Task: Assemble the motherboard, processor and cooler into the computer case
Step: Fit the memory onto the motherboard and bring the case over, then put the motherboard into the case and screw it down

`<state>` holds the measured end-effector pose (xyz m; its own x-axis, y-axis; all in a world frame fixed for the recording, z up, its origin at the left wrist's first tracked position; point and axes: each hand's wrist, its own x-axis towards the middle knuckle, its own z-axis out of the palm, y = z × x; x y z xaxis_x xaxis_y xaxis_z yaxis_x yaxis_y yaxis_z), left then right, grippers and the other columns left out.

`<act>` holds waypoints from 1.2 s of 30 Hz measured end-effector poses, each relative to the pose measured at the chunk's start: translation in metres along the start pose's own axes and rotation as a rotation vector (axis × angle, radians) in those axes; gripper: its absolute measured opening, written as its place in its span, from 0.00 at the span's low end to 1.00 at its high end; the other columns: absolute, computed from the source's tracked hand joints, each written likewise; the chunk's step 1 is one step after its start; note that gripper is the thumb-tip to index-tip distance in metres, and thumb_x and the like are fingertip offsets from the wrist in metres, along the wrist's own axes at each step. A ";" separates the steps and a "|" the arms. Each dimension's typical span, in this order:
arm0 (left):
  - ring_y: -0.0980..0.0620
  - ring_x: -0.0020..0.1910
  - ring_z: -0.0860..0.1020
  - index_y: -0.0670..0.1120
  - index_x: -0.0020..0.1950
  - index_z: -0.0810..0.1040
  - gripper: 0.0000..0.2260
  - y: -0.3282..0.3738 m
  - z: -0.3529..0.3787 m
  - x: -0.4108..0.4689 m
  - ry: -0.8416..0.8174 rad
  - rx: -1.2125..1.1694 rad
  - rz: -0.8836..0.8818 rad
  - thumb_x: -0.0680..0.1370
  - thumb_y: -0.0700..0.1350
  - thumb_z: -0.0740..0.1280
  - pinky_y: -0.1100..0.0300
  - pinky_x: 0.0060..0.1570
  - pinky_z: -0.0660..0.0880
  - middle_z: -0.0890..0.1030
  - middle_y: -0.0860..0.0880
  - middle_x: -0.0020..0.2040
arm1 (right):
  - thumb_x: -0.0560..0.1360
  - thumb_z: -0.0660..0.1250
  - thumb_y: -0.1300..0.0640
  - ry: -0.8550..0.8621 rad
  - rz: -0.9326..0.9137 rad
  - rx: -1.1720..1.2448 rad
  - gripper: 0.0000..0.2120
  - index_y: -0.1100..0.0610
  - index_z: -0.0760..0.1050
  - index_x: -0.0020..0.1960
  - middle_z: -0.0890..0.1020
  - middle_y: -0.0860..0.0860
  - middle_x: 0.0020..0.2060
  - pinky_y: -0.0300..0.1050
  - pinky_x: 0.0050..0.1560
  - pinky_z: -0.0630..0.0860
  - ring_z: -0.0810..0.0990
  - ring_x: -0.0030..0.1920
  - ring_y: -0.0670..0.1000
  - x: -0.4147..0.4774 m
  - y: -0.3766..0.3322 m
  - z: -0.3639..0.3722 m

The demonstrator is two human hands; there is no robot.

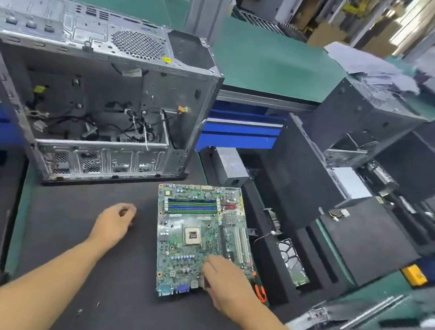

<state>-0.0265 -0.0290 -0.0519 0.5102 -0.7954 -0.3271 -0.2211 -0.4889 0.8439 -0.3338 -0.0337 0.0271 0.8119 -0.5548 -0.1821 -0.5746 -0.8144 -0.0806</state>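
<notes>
The right hand (224, 286) hides the near right corner of the motherboard (192, 234).

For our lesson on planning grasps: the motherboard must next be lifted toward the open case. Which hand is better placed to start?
Right. The right hand rests on the motherboard's near right corner, while the left hand hovers over the black mat, apart from the board.
</notes>
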 end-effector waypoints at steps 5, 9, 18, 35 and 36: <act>0.54 0.45 0.83 0.49 0.64 0.78 0.13 0.018 0.055 -0.012 -0.211 0.027 0.030 0.82 0.47 0.62 0.57 0.48 0.76 0.83 0.51 0.53 | 0.64 0.65 0.74 -0.048 0.130 -0.081 0.16 0.59 0.72 0.48 0.74 0.54 0.47 0.50 0.42 0.72 0.72 0.45 0.55 -0.034 0.042 0.000; 0.54 0.44 0.83 0.49 0.64 0.78 0.12 0.022 0.090 -0.022 -0.318 0.018 0.067 0.82 0.46 0.62 0.56 0.51 0.78 0.84 0.52 0.51 | 0.62 0.65 0.75 -0.084 0.212 -0.062 0.19 0.58 0.72 0.49 0.75 0.52 0.47 0.46 0.42 0.68 0.72 0.45 0.54 -0.068 0.062 0.011; 0.48 0.54 0.81 0.47 0.67 0.77 0.16 0.030 0.129 -0.037 -0.423 0.144 0.089 0.80 0.49 0.64 0.56 0.58 0.76 0.83 0.48 0.57 | 0.64 0.60 0.75 -0.177 0.351 -0.067 0.22 0.56 0.69 0.52 0.72 0.52 0.53 0.49 0.45 0.70 0.70 0.50 0.54 -0.111 0.078 0.032; 0.41 0.70 0.69 0.46 0.79 0.61 0.29 0.057 0.179 -0.047 -0.694 0.529 0.136 0.80 0.50 0.63 0.55 0.69 0.67 0.62 0.41 0.74 | 0.67 0.57 0.77 -0.196 0.579 -0.009 0.22 0.55 0.62 0.52 0.68 0.54 0.55 0.45 0.45 0.66 0.65 0.48 0.51 -0.091 0.101 0.041; 0.42 0.71 0.68 0.45 0.79 0.61 0.28 0.056 0.177 -0.047 -0.696 0.510 0.130 0.80 0.50 0.63 0.56 0.69 0.66 0.62 0.41 0.74 | 0.67 0.58 0.78 -0.204 0.587 -0.006 0.22 0.55 0.62 0.51 0.68 0.54 0.55 0.45 0.46 0.67 0.65 0.48 0.51 -0.090 0.102 0.042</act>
<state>-0.2098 -0.0826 -0.0642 -0.1324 -0.8127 -0.5674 -0.6726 -0.3468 0.6537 -0.4703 -0.0597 -0.0056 0.3242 -0.8672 -0.3780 -0.9182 -0.3846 0.0949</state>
